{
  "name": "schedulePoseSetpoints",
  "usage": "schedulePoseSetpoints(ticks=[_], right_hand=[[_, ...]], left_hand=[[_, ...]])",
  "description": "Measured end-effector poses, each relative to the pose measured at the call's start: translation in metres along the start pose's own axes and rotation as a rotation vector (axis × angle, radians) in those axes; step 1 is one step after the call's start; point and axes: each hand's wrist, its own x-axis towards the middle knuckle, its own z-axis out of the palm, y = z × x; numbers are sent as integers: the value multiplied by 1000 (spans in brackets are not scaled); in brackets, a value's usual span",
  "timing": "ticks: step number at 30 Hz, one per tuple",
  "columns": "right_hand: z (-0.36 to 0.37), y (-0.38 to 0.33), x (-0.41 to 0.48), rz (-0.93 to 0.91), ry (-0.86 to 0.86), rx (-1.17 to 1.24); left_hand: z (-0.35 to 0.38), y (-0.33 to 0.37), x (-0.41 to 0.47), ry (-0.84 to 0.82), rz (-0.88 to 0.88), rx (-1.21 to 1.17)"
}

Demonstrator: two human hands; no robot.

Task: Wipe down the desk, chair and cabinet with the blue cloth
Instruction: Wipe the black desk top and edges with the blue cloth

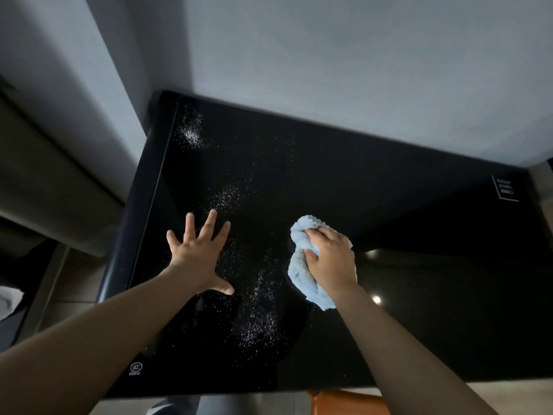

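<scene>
Nearest of all, an orange-brown wooden piece [344,402] shows just under the near edge of the glossy black desk [419,310]; what it belongs to cannot be told. A small round mark [136,367] is printed at the desk's near-left corner. White specks [257,327] are scattered over the dark top just beyond, in a loose band that starts near the middle of the near edge and runs diagonally away toward the far-left corner. Both forearms reach in over this edge. The left hand [199,256] lies flat on the desk with its fingers [209,223] spread and straight, holding nothing, on the left side of the band. It looks like a brace rather than a working hand. The right hand [330,259] is level with it and further right, its fingers [311,233] curled over the bunched blue cloth [302,274] and pressing it onto the desk. The cloth's long axis runs near to far, roughly across the direction of a sideways stroke. The specks lie to the left of the cloth, between the two hands, and the desk to its right looks free of them. The next stroke probably wants to go leftward and then away along the band, and the right hand, already on the cloth, is the one placed to make it. Further off, a denser patch of specks sits by the far-left corner, a label [505,188] is at the far-right corner, and a pale grey wall [359,55] rises behind the desk.
</scene>
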Motion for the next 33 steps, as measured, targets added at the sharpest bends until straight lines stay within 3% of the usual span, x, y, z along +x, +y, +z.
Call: schedulePoseSetpoints(ticks=[25,30,33], right_hand=[[31,6,-105,55,22,47],[38,8,-133,33,26,47],[43,10,-146,17,61,58]], left_hand=[[-3,3,-1,19,-10,-56],[14,6,-25,159,24,-145],[32,9,-49,163,65,-144]])
